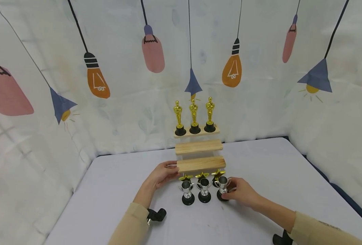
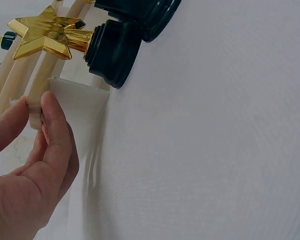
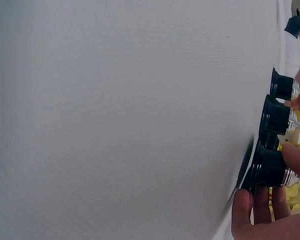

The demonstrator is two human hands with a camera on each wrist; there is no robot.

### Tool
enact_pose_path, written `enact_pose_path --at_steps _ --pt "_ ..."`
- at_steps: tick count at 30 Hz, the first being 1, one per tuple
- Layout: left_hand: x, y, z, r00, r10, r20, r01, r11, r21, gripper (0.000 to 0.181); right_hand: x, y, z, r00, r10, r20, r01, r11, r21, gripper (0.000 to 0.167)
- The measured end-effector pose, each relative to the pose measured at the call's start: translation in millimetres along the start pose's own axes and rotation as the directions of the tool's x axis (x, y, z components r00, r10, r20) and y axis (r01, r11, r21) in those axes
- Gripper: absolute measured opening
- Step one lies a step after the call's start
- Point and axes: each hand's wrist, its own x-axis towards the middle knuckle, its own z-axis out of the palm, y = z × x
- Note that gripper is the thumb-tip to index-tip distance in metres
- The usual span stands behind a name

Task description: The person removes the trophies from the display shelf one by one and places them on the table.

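My left hand [image 1: 165, 174] pinches the left end of the lowest wooden board [image 1: 201, 164]; in the left wrist view the thumb and fingers of that hand [image 2: 40, 165] hold the board's end [image 2: 35, 102]. With my right hand [image 1: 240, 193] I grip the black base of the rightmost silver cup [image 1: 223, 185], and the right wrist view shows fingers round that base [image 3: 271, 167]. Two more silver cups, a left one [image 1: 187, 192] and a middle one [image 1: 204, 190], stand beside it. Behind the cups are three gold star trophies [image 1: 201, 175], partly hidden.
Three gold figure trophies [image 1: 194, 115] stand on the top board [image 1: 199, 133] of the stepped rack. A middle board [image 1: 198, 147] carries nothing. The white-covered table [image 1: 122, 177] meets a patterned cloth [image 1: 126, 119] behind it.
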Motion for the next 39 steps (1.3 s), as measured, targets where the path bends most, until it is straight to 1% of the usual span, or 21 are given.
enact_pose_path --at_steps 3,8,10,12,16,19,23,28,31,35,39 --pt "-1.0 0.4 0.5 1.000 0.001 -0.003 -0.001 1.000 0.008 0.053 2.4 1 4 1.000 0.000 -0.012 0.000 1.000 -0.027 0.034" --pt "-0.6 -0.3 0.2 1.000 0.003 -0.006 -0.003 1.000 0.019 0.053 5.3 3 11 0.998 0.036 -0.053 -0.041 0.993 -0.107 0.037" --pt "0.2 -0.7 -0.2 1.000 0.002 -0.014 -0.002 1.000 0.020 0.052 5.9 2 12 0.997 0.034 -0.062 -0.042 0.991 -0.127 0.037" --pt "0.9 -1.3 -0.8 1.000 0.002 -0.023 -0.001 1.000 0.019 0.051 5.9 1 13 0.998 0.027 -0.057 -0.034 0.991 -0.130 0.037" --pt "0.3 -1.7 -0.8 1.000 0.005 -0.025 -0.005 1.000 0.017 0.051 5.7 2 8 1.000 0.006 -0.016 -0.008 0.993 -0.120 0.041" --pt "-0.2 -1.2 0.3 1.000 0.008 -0.018 -0.008 1.000 0.015 0.052 5.6 3 -2 1.000 -0.006 0.018 0.008 0.991 -0.130 0.042" --pt "0.9 -1.0 0.9 0.999 0.020 -0.026 -0.020 1.000 0.017 0.051 7.5 2 -20 0.999 -0.025 0.045 0.032 0.989 -0.147 0.036" --pt "3.1 -1.0 0.0 0.999 0.027 -0.038 -0.026 0.999 0.019 0.050 16.0 -8 -42 1.000 -0.016 0.026 0.019 0.988 -0.155 0.030" --pt "3.9 -0.2 0.1 0.999 0.023 -0.037 -0.022 1.000 0.019 0.050 26.3 -20 -55 1.000 -0.009 0.011 0.010 0.988 -0.154 0.028" --pt "3.4 0.1 1.0 0.999 0.020 -0.034 -0.020 1.000 0.022 0.051 46.9 -36 -70 0.999 -0.031 -0.010 0.029 0.989 -0.146 0.025" --pt "2.8 -0.2 1.7 0.999 0.022 -0.032 -0.021 1.000 0.022 0.050 69.5 -51 -82 0.998 -0.045 -0.036 0.041 0.993 -0.109 0.029"
